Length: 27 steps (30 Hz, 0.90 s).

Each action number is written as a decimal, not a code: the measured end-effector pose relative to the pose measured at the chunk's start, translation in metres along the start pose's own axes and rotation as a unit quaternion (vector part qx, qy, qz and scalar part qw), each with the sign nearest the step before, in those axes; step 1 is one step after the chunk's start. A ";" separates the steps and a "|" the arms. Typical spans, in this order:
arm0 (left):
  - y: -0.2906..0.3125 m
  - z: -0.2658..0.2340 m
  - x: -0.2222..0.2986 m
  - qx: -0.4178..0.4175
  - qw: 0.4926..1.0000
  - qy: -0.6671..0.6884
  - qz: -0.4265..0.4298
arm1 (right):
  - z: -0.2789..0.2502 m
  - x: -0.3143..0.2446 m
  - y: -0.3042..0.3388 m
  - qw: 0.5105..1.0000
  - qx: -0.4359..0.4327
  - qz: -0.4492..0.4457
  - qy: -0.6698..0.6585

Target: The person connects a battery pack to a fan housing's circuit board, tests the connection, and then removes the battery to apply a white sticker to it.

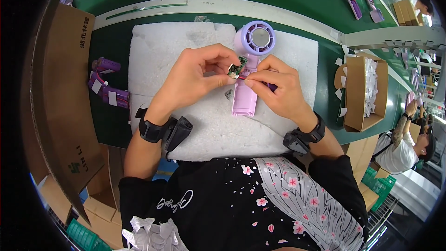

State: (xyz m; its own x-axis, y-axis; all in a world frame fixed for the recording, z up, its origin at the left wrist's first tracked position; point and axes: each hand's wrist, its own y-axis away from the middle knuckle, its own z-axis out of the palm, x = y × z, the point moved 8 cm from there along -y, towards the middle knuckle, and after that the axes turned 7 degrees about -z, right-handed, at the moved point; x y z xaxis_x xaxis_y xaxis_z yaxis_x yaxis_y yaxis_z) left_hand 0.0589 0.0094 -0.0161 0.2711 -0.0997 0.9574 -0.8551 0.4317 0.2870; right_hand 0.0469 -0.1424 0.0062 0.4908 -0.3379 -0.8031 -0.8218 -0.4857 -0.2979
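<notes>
My left hand [193,72] pinches a small green circuit board [237,66] by its edge between thumb and fingers. Closed beside it, my right hand [281,83] grips thin red and dark wires [242,77] that meet the board's white connector. Something purple shows partly under the right palm; most of it is hidden. Beneath both hands lies a lilac handheld fan with its round head [258,38] pointing away from me. Its opened handle shell [244,98] stretches toward me on a white foam pad [204,130].
Purple wrapped battery cells [114,97] lie left of the pad, near a tall cardboard box [65,88]. At right, an open carton [355,93] holds white pieces. More fan parts [351,4] rest beyond the white rail [209,7]. Co-workers [399,153] sit at far right.
</notes>
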 end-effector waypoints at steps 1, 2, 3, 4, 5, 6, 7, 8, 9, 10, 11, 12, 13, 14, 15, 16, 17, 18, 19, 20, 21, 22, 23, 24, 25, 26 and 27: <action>0.000 0.000 -0.002 -0.005 1.000 -0.005 -0.007 | 0.000 0.001 0.000 1.000 0.003 0.001 -0.004; 0.000 0.001 -0.004 -0.009 1.000 -0.010 -0.014 | 0.000 0.001 0.001 1.000 0.005 0.002 -0.008; 0.000 0.001 -0.003 -0.009 1.000 -0.011 -0.013 | 0.000 0.002 0.001 1.000 0.008 0.002 -0.013; 0.000 0.001 -0.001 -0.004 1.000 -0.011 -0.003 | 0.000 0.002 0.001 1.000 0.008 0.002 -0.012; -0.001 0.000 0.001 0.000 1.000 -0.012 0.008 | -0.001 0.002 0.001 1.000 0.010 0.002 -0.015; -0.001 0.000 0.003 0.005 1.000 -0.012 0.018 | -0.001 0.002 0.000 1.000 0.013 0.001 -0.017; 0.000 0.000 0.003 0.005 1.000 -0.012 0.019 | -0.001 0.002 0.001 1.000 0.015 0.001 -0.020; 0.000 0.000 0.004 0.004 0.999 -0.018 0.030 | -0.002 0.002 0.001 1.000 0.015 0.001 -0.020; 0.000 0.000 0.005 0.004 0.999 -0.023 0.041 | -0.002 0.002 0.001 1.000 0.014 0.002 -0.020; 0.000 0.000 0.006 0.003 0.998 -0.029 0.053 | -0.002 0.002 0.001 1.000 0.015 0.003 -0.019; -0.001 0.000 0.006 0.002 0.998 -0.029 0.054 | -0.002 0.002 0.000 1.000 0.015 0.004 -0.019; -0.001 0.000 0.004 -0.001 0.999 -0.014 0.044 | -0.003 0.002 0.000 1.000 0.015 0.003 -0.018; -0.002 0.000 0.001 -0.004 0.999 0.000 0.033 | -0.003 0.002 0.000 1.000 0.017 0.001 -0.016; -0.002 0.000 -0.001 -0.007 1.000 0.015 0.023 | -0.003 0.002 0.000 1.000 0.019 -0.002 -0.014; -0.002 0.001 -0.001 -0.007 1.000 0.015 0.023 | -0.004 0.002 0.001 1.000 0.021 -0.004 -0.012; -0.002 0.001 -0.001 -0.003 1.000 0.018 0.018 | -0.003 0.002 0.001 1.000 0.021 -0.004 -0.012; -0.001 0.001 -0.001 0.002 1.000 0.021 0.013 | -0.003 0.001 0.001 1.000 0.024 -0.006 -0.012; -0.001 0.001 -0.002 0.006 1.000 0.025 0.008 | -0.003 0.001 0.001 1.000 0.028 -0.008 -0.012; -0.001 0.002 -0.002 0.006 1.000 0.025 0.008 | -0.003 0.001 0.001 0.999 0.031 -0.009 -0.011; -0.002 0.002 -0.003 0.013 0.999 0.030 0.011 | -0.003 0.002 0.001 0.999 0.031 -0.009 -0.011; -0.002 0.003 -0.004 0.019 0.999 0.035 0.014 | -0.002 0.001 0.002 0.999 0.029 -0.019 -0.005; -0.002 0.003 -0.004 0.025 0.999 0.041 0.017 | -0.003 0.000 0.002 0.999 0.026 -0.029 0.001; -0.002 0.005 -0.003 0.025 0.999 0.042 0.016 | -0.003 -0.001 0.003 0.999 0.023 -0.038 0.007; -0.002 0.007 0.002 0.028 0.999 0.013 0.041 | -0.003 -0.001 0.003 0.999 0.023 -0.038 0.008; -0.001 0.009 0.007 0.032 0.997 -0.017 0.064 | -0.005 -0.002 0.003 0.998 0.034 -0.041 0.018; 0.000 0.010 0.011 0.035 0.994 -0.046 0.088 | -0.006 -0.003 0.003 0.998 0.044 -0.044 0.027; 0.000 0.010 0.012 0.034 0.995 -0.046 0.087 | -0.007 -0.004 0.003 0.997 0.055 -0.047 0.037</action>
State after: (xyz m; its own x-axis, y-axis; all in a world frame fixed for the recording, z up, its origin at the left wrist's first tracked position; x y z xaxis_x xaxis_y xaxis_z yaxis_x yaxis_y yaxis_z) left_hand 0.0574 -0.0002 -0.0043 0.0772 -0.1124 0.9907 -0.9144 0.3880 0.1153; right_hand 0.0448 -0.1483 0.0119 0.5844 -0.3559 -0.7293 -0.7955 -0.4284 -0.4285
